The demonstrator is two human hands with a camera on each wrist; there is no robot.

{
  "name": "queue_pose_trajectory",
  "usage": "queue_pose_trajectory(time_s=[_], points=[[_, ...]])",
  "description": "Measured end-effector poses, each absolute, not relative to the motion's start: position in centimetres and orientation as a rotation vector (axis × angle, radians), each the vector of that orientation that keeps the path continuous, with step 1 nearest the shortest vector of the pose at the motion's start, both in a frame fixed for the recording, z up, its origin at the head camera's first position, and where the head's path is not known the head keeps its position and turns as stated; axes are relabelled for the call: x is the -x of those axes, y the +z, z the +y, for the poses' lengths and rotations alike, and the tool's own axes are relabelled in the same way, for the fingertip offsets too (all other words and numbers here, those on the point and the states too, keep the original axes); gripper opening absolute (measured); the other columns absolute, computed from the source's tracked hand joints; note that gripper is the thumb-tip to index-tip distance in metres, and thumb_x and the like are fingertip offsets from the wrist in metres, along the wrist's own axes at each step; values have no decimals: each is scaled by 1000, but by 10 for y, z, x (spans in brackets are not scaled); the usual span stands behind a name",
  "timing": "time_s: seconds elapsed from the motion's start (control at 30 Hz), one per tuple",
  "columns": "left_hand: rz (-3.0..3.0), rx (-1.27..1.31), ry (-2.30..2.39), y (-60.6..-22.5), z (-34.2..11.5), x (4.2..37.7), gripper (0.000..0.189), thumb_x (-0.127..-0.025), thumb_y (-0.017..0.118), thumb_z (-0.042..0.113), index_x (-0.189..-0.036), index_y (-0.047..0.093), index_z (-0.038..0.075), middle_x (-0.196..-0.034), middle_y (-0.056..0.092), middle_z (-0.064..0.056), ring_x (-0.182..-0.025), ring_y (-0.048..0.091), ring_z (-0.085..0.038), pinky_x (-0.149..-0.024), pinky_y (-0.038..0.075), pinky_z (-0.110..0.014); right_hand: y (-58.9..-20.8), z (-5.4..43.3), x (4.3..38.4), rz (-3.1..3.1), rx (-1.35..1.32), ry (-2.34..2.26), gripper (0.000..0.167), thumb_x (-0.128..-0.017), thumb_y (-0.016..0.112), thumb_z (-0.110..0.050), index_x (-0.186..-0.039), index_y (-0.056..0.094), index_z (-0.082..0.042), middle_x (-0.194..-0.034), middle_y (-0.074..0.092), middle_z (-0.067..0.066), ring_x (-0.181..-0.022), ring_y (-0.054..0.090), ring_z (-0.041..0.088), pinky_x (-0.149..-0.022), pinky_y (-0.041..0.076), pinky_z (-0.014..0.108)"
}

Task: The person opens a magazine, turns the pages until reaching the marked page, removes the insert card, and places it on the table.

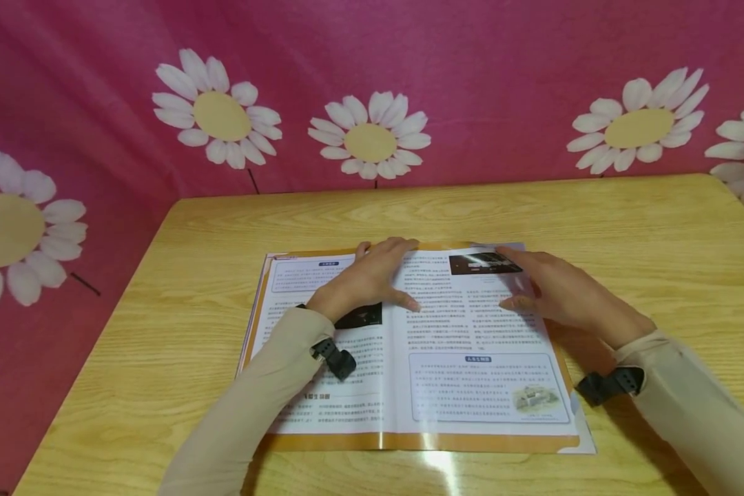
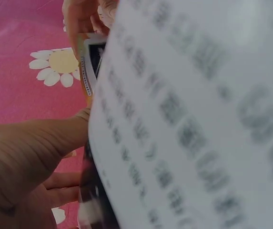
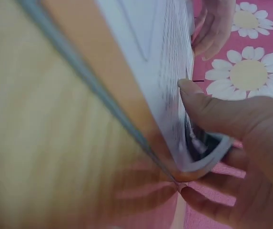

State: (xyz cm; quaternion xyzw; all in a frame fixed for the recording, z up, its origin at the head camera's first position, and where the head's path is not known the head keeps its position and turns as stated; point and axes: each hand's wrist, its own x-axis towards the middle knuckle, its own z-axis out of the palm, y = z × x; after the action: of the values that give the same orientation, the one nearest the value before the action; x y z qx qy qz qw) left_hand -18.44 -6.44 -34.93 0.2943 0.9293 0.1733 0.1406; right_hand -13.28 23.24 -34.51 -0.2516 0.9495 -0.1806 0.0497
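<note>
An open magazine (image 1: 471, 337) lies on the wooden table, its printed text upside down from my side. My left hand (image 1: 372, 275) rests across the upper part near the centre fold, thumb stretched out over the page and fingers toward the far edge. At the upper right edge, my right hand (image 1: 558, 289) holds the magazine's side. The right wrist view shows this hand's thumb (image 3: 196, 98) on the page side and its fingers behind the curled-up edge. In the left wrist view a blurred page (image 2: 184, 114) hides part of the left hand.
A light wooden table (image 1: 161, 331) extends around the magazine. Behind it hangs a pink cloth (image 1: 483, 83) with large white daisies, which also covers the left side. A dark wrist strap (image 1: 337, 362) sits on the left sleeve, another (image 1: 610, 386) on the right.
</note>
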Motion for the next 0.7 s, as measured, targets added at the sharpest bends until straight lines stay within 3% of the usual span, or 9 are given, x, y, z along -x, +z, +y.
queue_pose_trajectory(time_s=[0.13, 0.23, 0.27, 0.37, 0.47, 0.57, 0.63, 0.7], points=[[2694, -863, 504, -349, -65, 184, 109, -68, 82, 50, -154, 23, 18, -152, 33, -6, -139, 30, -20, -112, 12, -51, -348, 234, 122, 2908, 988, -510, 82, -83, 78, -21, -148, 34, 1, -130, 56, 22, -90, 57, 24, -74, 47, 39], [2697, -878, 497, -349, -65, 184, 110, -68, 82, 50, -154, 22, 18, -151, 34, -6, -138, 31, -19, -112, 12, -50, -350, 235, 116, 2895, 1090, -512, 82, -85, 76, -22, -150, 32, -2, -143, 46, 21, -109, 60, 33, -83, 50, 45], [2693, -881, 499, -349, -65, 184, 110, -68, 82, 49, -154, 22, 18, -152, 33, -6, -139, 30, -19, -112, 12, -50, -350, 236, 114, 2887, 1106, -512, 82, -86, 75, -24, -151, 30, -3, -148, 39, 21, -119, 54, 36, -88, 48, 48], [2673, -889, 502, -349, -64, 186, 110, -69, 83, 48, -155, 21, 18, -155, 29, -6, -142, 26, -19, -112, 11, -52, -350, 237, 111, 2854, 1064, -564, 80, -88, 72, -26, -153, 27, -9, -152, 35, 15, -128, 47, 37, -94, 44, 51], [2652, -888, 495, -350, -64, 188, 110, -69, 83, 48, -155, 20, 19, -158, 24, -4, -144, 22, -19, -112, 10, -53, -350, 238, 110, 2862, 1008, -630, 75, -89, 71, -19, -152, 31, -9, -145, 45, 15, -110, 58, 26, -83, 49, 39], [2629, -875, 480, -350, -64, 190, 110, -70, 83, 48, -155, 19, 20, -159, 22, -2, -145, 19, -19, -112, 9, -52, -350, 240, 110, 2912, 926, -708, 73, -88, 71, -8, -150, 33, -3, -121, 61, 17, -85, 60, 17, -69, 48, 31], [2618, -872, 481, -350, -63, 191, 110, -70, 83, 48, -155, 20, 21, -159, 22, -2, -146, 17, -19, -112, 8, -52, -350, 242, 112, 2942, 862, -766, 78, -85, 72, -2, -150, 29, -1, -112, 63, 18, -79, 60, 19, -66, 49, 32], [2611, -877, 493, -350, -62, 192, 109, -70, 84, 48, -155, 21, 21, -159, 23, -2, -146, 18, -19, -111, 8, -51, -350, 243, 115, 2954, 803, -822, 84, -83, 73, 2, -151, 24, 0, -111, 63, 21, -88, 64, 25, -71, 53, 38]])
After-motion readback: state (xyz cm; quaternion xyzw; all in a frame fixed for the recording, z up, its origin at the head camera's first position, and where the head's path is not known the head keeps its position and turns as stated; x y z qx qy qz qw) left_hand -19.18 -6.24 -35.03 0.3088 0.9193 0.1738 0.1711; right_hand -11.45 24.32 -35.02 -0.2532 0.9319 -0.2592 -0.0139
